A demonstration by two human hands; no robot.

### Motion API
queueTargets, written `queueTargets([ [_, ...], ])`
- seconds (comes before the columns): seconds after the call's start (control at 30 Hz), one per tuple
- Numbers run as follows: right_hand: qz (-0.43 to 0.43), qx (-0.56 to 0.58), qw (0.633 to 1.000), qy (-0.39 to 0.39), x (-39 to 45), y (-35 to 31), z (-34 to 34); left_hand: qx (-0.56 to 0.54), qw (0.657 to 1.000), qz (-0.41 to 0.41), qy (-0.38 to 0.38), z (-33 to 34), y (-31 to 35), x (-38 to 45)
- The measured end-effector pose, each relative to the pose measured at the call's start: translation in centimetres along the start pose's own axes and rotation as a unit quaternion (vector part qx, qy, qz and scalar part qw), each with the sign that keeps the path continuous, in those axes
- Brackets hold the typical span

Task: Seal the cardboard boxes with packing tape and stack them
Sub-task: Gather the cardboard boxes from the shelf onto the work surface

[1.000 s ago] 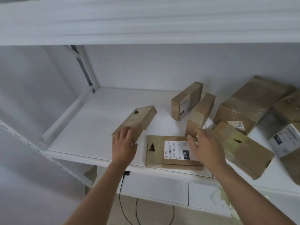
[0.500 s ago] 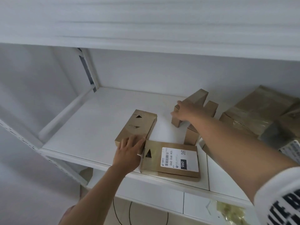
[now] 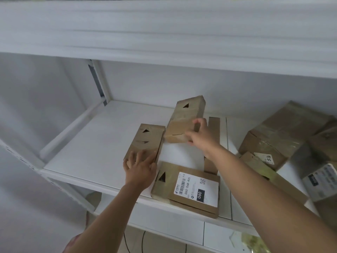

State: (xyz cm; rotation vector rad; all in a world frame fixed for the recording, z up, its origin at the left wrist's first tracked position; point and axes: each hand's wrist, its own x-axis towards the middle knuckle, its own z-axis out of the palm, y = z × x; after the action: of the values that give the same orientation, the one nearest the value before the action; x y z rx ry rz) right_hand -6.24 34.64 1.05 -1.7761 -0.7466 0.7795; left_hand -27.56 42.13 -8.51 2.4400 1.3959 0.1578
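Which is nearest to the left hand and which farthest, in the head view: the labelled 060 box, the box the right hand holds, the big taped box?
1. Labelled 060 box, just right of the left hand.
2. Held box, behind, in the right hand.
3. Big taped box, far right.

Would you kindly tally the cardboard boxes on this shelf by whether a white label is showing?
Labelled boxes: 3
Unlabelled boxes: 4, including the lifted box gripped by the right hand
Total: 7, though the pile at the right edge is hard to separate.
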Motion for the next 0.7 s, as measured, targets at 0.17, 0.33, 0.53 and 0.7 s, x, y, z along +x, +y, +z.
queueTargets([
  [0.17,0.059,0.084,0.995,-0.007,-0.6,1.1,2.7,-0.042,0.999,-0.015,-0.008,0.0,0.7,-0.2],
  [0.33,0.032,-0.328,0.944,-0.032,-0.7,1.9,3.2,0.03,0.984,0.174,-0.015,1.1,2.8,-2.7],
  [0.53,-0.056,-0.605,0.788,0.102,-3.5,2.9,-1.5,0.118,0.981,0.133,-0.073,2.1,3.8,-2.0],
  [0.7,0.064,-0.305,0.94,0.135,-4.1,5.4,-6.9,0.113,0.979,0.147,-0.082,2.1,4.0,-0.3],
])
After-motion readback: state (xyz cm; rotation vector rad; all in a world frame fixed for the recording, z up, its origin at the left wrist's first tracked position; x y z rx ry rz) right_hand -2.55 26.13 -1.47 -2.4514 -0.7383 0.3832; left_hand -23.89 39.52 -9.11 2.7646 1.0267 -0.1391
